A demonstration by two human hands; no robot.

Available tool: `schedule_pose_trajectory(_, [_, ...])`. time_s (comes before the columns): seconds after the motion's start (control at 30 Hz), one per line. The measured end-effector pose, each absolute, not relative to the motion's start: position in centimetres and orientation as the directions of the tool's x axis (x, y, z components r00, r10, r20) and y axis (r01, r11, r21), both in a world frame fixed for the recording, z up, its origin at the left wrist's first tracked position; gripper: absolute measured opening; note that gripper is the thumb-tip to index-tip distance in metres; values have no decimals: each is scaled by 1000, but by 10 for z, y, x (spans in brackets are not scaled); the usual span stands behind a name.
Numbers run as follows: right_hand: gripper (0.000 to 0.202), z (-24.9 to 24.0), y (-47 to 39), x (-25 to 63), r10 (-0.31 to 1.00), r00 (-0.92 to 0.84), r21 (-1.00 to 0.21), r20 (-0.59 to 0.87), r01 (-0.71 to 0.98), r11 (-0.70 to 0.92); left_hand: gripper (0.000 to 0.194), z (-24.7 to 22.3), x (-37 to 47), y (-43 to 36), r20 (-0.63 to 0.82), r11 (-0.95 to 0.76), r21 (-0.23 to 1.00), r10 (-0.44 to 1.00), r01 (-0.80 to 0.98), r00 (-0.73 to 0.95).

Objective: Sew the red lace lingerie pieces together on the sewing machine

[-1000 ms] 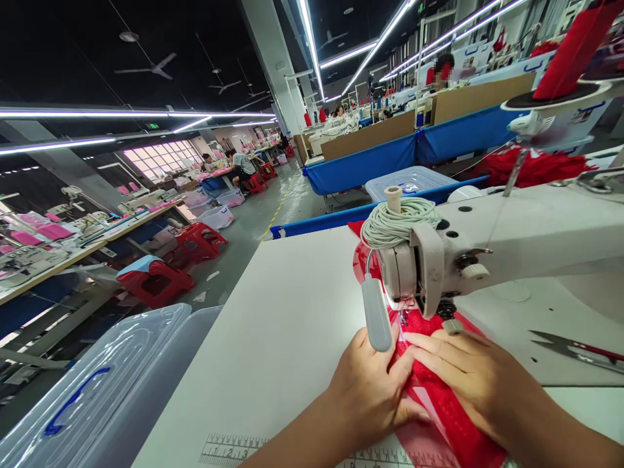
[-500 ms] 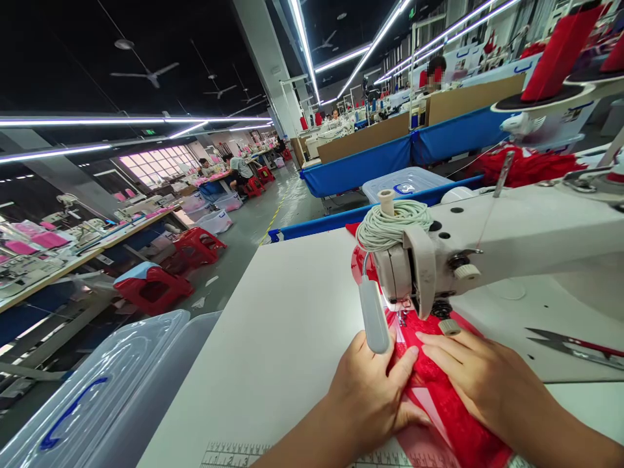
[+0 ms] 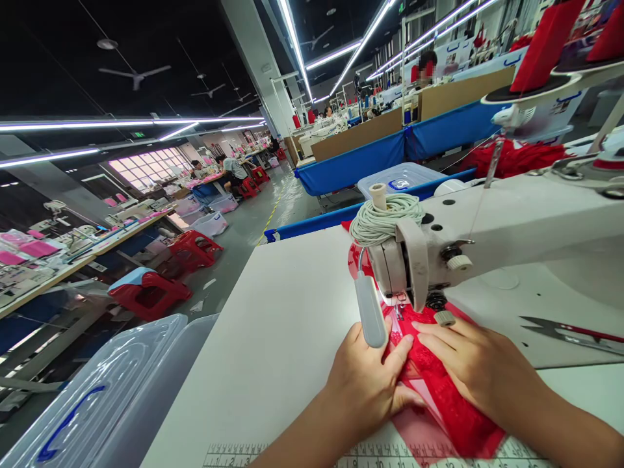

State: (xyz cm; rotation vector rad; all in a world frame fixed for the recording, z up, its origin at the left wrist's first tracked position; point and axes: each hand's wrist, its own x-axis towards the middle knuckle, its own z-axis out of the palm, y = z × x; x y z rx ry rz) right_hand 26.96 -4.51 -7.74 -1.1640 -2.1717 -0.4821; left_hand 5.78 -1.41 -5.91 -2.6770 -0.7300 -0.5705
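Observation:
Red lace fabric [image 3: 429,364] with a sheer pink-red layer lies under the needle area of a white sewing machine [image 3: 517,227]. My left hand [image 3: 365,377] is closed on the fabric's left edge, its thumb on top and some fingers hidden. Flat on the lace, with fingers stretched toward the presser foot [image 3: 399,312], rests my right hand [image 3: 482,364]. A grey lamp [image 3: 371,312] on a bent stem hangs in front of my left fingers. Coiled pale green cord [image 3: 385,221] sits on the machine head.
Thread snips [image 3: 575,333] lie on the machine bed at right. A ruler strip [image 3: 234,454] runs along the table's near edge. Clear plastic bins [image 3: 112,383] stand at left, red stools [image 3: 149,292] beyond them. Red thread cones [image 3: 546,49] rise at upper right. People sit at machines farther off.
The view has shifted slightly, so most things sit a little farther left. Both hands stay on the red lace fabric near the needle, with little visible movement.

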Motion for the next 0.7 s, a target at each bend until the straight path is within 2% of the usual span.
schedule_pose_trajectory(0.3, [45, -80, -42, 273, 638, -448, 42, 627, 837, 546, 84, -59, 57, -9, 461, -815, -188, 420, 549, 782])
schedule_pose_trajectory(0.43, [50, -82, -41, 276, 602, -490, 85, 631, 815, 574, 86, -53, 59, -11, 443, -879, -139, 356, 456, 823])
schedule_pose_trajectory(0.57, [46, -82, -40, 277, 588, -504, 105, 633, 808, 579, 70, -50, 61, -14, 385, -930, -78, 303, 358, 872])
schedule_pose_trajectory(0.7, [44, -82, -40, 274, 591, -466, 96, 658, 831, 548, 57, -51, 61, -16, 313, -891, -63, 410, 449, 857])
